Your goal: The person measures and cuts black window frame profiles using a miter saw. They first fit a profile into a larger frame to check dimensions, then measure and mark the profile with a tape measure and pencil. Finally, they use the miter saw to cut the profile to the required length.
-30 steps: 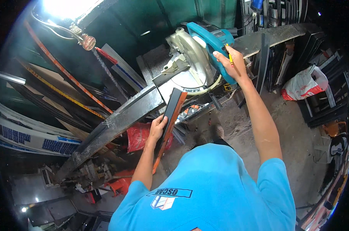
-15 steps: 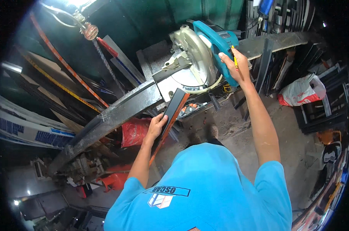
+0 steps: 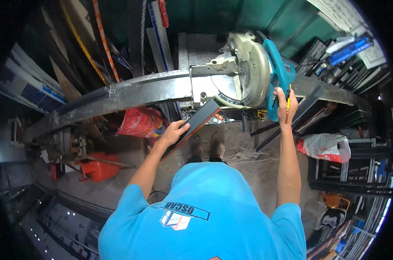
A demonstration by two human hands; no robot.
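I keep my left hand (image 3: 174, 132) gripping the dark profile (image 3: 195, 125) flat, right hand (image 3: 286, 104) closed on the saw handle (image 3: 278, 80), fingers clear of the blade

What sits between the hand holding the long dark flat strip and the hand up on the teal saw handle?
In the head view, between the left hand on the dark strip and the right hand lies the saw's round cream blade guard over its base.

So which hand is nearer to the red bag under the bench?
Left. The left hand holds the dark flat bar just right of the red bag; the right hand is far right, on the saw handle.
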